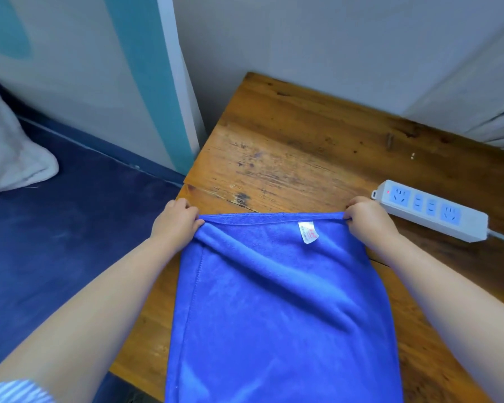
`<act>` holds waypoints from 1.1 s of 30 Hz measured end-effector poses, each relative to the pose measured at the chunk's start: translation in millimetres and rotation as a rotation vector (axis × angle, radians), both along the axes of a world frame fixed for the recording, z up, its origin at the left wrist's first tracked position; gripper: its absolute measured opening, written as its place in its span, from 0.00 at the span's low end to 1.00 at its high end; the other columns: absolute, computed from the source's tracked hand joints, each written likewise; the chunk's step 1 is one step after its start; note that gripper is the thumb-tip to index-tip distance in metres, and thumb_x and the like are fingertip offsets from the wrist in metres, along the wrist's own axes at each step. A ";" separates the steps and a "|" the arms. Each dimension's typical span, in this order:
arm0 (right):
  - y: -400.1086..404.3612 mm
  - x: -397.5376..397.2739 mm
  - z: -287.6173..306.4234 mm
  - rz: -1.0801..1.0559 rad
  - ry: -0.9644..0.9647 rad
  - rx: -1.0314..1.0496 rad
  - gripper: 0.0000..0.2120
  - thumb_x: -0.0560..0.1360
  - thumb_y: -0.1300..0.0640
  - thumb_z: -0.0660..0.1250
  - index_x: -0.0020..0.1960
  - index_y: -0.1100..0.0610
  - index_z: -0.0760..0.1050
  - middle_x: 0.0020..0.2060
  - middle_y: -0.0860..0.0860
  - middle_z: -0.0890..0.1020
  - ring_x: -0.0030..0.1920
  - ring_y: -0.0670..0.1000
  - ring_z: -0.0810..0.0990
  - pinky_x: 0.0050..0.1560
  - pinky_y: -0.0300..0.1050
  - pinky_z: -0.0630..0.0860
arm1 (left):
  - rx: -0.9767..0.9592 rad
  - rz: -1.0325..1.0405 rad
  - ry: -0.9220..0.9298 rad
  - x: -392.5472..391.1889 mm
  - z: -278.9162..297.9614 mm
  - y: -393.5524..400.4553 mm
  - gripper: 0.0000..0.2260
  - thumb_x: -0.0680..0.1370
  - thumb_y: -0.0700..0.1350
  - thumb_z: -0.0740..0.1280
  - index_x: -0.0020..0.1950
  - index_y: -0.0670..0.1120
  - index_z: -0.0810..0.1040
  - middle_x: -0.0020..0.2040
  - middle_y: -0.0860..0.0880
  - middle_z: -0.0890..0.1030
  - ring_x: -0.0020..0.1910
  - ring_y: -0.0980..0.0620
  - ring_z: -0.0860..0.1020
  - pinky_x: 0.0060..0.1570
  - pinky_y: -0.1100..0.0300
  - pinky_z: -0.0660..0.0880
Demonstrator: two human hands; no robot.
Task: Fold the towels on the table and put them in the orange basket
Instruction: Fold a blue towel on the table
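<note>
Left hand (173,223) and right hand (365,221) each grip clamped on a far corner of the blue towel (274,301), stretched flat on the counter (303,141) beside the power strip (431,210), ready for folding

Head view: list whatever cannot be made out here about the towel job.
- Orange basket: not in the head view at all.
- Blue towel: near end cut off by the bottom edge, so its length is unknown.
- White label: print too small to read.
- Towel corners: hidden inside the left hand and right hand.
- Other towels: none in view.
</note>
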State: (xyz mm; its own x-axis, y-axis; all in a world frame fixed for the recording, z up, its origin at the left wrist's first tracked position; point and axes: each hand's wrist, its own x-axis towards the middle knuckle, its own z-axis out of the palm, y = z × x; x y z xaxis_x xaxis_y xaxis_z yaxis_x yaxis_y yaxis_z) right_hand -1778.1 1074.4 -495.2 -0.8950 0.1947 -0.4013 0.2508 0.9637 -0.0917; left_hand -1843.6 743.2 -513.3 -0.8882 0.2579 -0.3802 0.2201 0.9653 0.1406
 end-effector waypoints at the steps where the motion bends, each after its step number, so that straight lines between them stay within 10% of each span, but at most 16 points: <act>1: -0.1 -1.8 0.0 0.018 -0.019 0.011 0.13 0.73 0.69 0.58 0.50 0.64 0.80 0.53 0.58 0.77 0.53 0.59 0.76 0.50 0.48 0.76 | -0.027 -0.013 -0.021 -1.8 -1.0 0.9 0.12 0.79 0.49 0.59 0.51 0.41 0.76 0.55 0.44 0.73 0.57 0.44 0.70 0.48 0.53 0.70; 12: 11.2 -6.1 29.1 -0.110 -0.053 -0.284 0.04 0.69 0.65 0.69 0.43 0.63 0.82 0.36 0.51 0.76 0.41 0.50 0.73 0.40 0.38 0.67 | 0.161 -0.002 -0.198 -9.7 29.0 -17.6 0.12 0.75 0.48 0.67 0.33 0.48 0.71 0.33 0.53 0.72 0.39 0.51 0.71 0.31 0.63 0.63; 17: 15.2 14.9 48.9 -0.280 -0.006 -0.381 0.01 0.68 0.65 0.71 0.39 0.62 0.81 0.30 0.48 0.76 0.33 0.42 0.71 0.31 0.34 0.66 | -0.015 -0.192 -0.349 -17.7 63.7 -20.8 0.08 0.74 0.45 0.69 0.48 0.42 0.81 0.44 0.47 0.80 0.41 0.54 0.73 0.37 0.65 0.69; 27: 22.1 53.9 148.1 -0.335 0.282 -0.374 0.06 0.68 0.63 0.71 0.34 0.61 0.76 0.30 0.53 0.76 0.36 0.52 0.73 0.32 0.38 0.68 | 0.145 -0.250 0.012 -5.4 153.8 -6.7 0.05 0.75 0.42 0.66 0.50 0.45 0.76 0.49 0.45 0.81 0.47 0.47 0.76 0.46 0.58 0.70; 33: 23.1 64.4 228.6 -0.244 0.547 -0.343 0.05 0.68 0.67 0.69 0.37 0.60 0.74 0.34 0.56 0.76 0.37 0.53 0.72 0.36 0.41 0.65 | -0.209 -0.466 0.210 1.0 226.3 31.5 0.12 0.79 0.42 0.57 0.56 0.44 0.78 0.56 0.44 0.77 0.57 0.45 0.75 0.49 0.56 0.73</act>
State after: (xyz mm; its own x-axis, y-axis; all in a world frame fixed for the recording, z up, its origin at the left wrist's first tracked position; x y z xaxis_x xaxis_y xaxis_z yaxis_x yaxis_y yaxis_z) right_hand -1713.7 1097.5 -266.6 -0.9330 0.3594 0.0206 0.2879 0.7794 -0.5564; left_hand -1842.6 774.7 -287.0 -0.7605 0.5799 -0.2922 0.6333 0.7619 -0.1362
